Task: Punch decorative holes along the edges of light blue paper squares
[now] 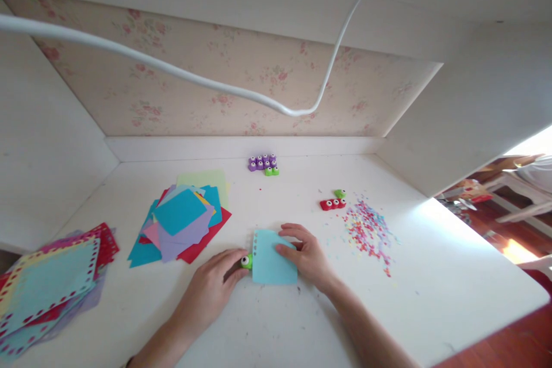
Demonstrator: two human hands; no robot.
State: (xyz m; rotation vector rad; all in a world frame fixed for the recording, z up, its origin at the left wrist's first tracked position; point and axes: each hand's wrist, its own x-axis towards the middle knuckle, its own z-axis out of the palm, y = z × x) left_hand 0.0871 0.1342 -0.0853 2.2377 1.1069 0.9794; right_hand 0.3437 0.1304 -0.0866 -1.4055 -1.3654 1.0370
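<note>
A light blue sheet of paper (276, 261) lies in front of me, with a row of small punched holes down the upper part of its left edge. My left hand (215, 279) grips a green craft punch (246, 261) between thumb and fingers, and the punch meets the sheet's left edge below the holes. On the sheet's right side, my right hand (306, 253) holds the paper, thumb on top and fingers at the upper right edge. Whether the punch is pressed down cannot be seen.
Left of centre lies a pile of coloured paper (179, 213); farther left, a stack of hole-edged sheets (52, 282). Purple punches (261, 164) stand at the back, red punches (333, 204) at the right beside scattered confetti (368, 227). A white cable (194, 77) hangs across the view.
</note>
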